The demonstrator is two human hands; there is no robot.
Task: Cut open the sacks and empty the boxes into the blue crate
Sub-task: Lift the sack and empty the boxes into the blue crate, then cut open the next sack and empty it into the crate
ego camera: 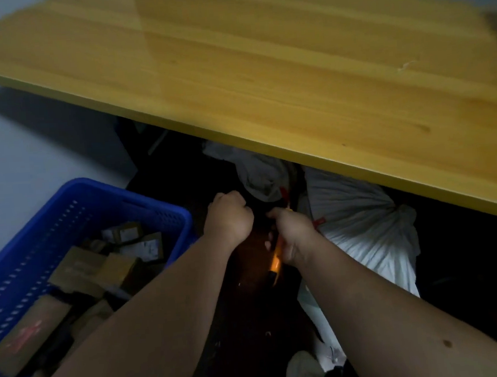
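Observation:
A blue perforated crate (142, 201) stands on the floor at lower left, holding several cardboard boxes (79, 270). Under the table edge lie two white sacks: a full one (364, 227) at right, tied with a red tie (319, 221), and a crumpled one (258, 173) behind my hands. My right hand (294, 235) grips an orange utility knife (276, 263), its tip pointing toward the sacks. My left hand (228, 216) is curled into a fist beside it; what it holds is hidden in the dark.
A yellow wooden table (262, 69) spans the upper view and overhangs the sacks. The floor under it is dark. A white shoe (304, 373) shows at the bottom, next to flat white sack material (314, 304).

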